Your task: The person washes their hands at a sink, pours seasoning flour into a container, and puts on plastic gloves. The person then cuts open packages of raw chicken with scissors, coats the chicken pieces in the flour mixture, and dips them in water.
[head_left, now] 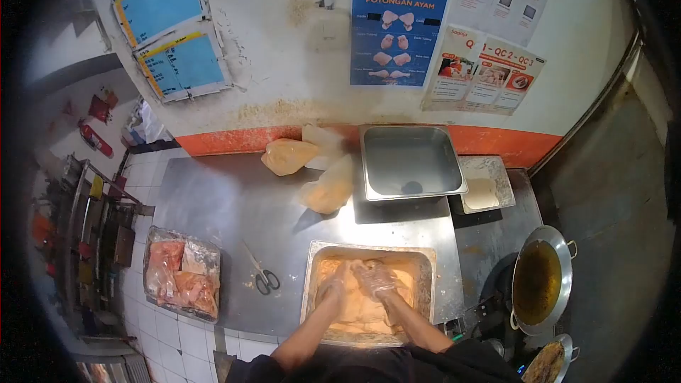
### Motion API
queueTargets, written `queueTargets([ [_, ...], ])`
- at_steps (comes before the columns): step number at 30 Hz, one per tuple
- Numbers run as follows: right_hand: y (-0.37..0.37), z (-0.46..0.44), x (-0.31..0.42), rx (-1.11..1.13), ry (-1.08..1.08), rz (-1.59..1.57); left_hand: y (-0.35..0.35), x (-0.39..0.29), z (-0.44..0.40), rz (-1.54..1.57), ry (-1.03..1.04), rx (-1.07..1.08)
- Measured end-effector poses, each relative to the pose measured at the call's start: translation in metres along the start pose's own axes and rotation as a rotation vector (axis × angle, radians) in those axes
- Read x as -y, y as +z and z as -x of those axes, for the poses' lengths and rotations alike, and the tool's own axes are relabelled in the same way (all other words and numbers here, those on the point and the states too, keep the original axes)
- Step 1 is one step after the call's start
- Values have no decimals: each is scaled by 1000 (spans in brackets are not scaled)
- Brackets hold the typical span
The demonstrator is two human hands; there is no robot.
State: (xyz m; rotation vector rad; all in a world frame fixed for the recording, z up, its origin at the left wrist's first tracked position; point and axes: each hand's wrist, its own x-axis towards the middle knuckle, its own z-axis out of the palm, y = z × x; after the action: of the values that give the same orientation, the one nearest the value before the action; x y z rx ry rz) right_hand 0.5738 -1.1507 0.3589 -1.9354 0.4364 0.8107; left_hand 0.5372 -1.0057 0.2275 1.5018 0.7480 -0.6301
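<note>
A metal pan (429, 255) at the table's front edge holds orange-tinted flour (362, 312) with lumpy coated pieces in it. Both my hands, in thin clear gloves, are down in this pan. My left hand (336, 284) is on the left side, its fingers curled in and dusted with flour. Close beside it, my right hand (376, 280) bends its fingers over a floury lump. What the fingers hold is coated and partly hidden, so its kind does not show.
Black-handled scissors (267, 281) lie left of the pan. A tray of bagged raw meat (186, 273) stands farther left. Behind are bags of orange powder (328, 188), a deep steel pan (410, 163) and a pale-floured container (486, 188). A wok of oil (537, 280) is at right.
</note>
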Motion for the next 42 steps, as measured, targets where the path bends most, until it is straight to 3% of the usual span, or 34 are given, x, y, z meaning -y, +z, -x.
queueTargets([
  [4, -3, -34, -87, 25, -448, 360, -2, -17, 16, -21, 109, 1],
  [6, -33, -27, -106, 139, -427, 165, -25, -4, 40, -272, 368, 237],
  [7, -40, -50, -137, 227, -408, -172, -32, -6, 56, -349, 453, 313],
  [9, -35, -59, -155, 307, -363, -517, -33, -20, 78, -691, 573, 287],
  [10, -28, -56, -138, 268, -257, -305, -31, -13, 74, -805, 611, 280],
  [11, -20, -55, -120, 227, -154, -94, -21, 19, 35, -506, 307, 232],
  [13, -9, -48, -92, 185, -55, 106, -12, 3, 38, -218, 9, 174],
  [16, 12, -38, -77, 344, -163, -130, -9, -29, 67, -3, -149, 143],
  [19, 3, -2, -53, 233, -294, -12, -19, -34, 65, -8, -80, -11],
  [20, -10, 2, -50, 334, -329, 13, -19, -30, 65, -41, -71, -33],
  [22, -30, 8, -55, 430, -419, -13, -45, 23, 40, -209, 290, 3],
  [24, -31, 10, -75, 284, -480, -155, -57, 35, 41, -197, 564, 90],
  [27, -8, 16, -114, -17, -506, -453, -15, -23, 86, 383, 31, -68],
  [28, 0, 20, -121, -92, -497, -471, -17, -26, 85, 371, 18, -101],
  [29, 4, 27, -125, -150, -469, -394, -27, -26, 80, 295, 37, -91],
  [31, -14, 62, -109, -152, -399, 237, -39, -24, 72, 193, 95, -93],
  [33, -7, 91, -121, -190, -412, -831, -46, -22, 65, 106, 145, -92],
  [34, -24, 131, -117, -329, -479, -472, -47, -22, 62, 59, 164, -89],
  [36, -21, 169, -155, -286, -411, -1275, -47, -24, 56, -23, 199, -85],
  [38, 18, 176, -239, -513, -770, -1189, -48, -27, 48, -102, 237, -75],
  [41, 83, 229, -297, -899, -372, -1536, -43, -26, 40, -222, 293, -51],
  [42, 122, 219, -344, -933, -119, -1682, -42, -25, 37, -262, 314, -41],
])
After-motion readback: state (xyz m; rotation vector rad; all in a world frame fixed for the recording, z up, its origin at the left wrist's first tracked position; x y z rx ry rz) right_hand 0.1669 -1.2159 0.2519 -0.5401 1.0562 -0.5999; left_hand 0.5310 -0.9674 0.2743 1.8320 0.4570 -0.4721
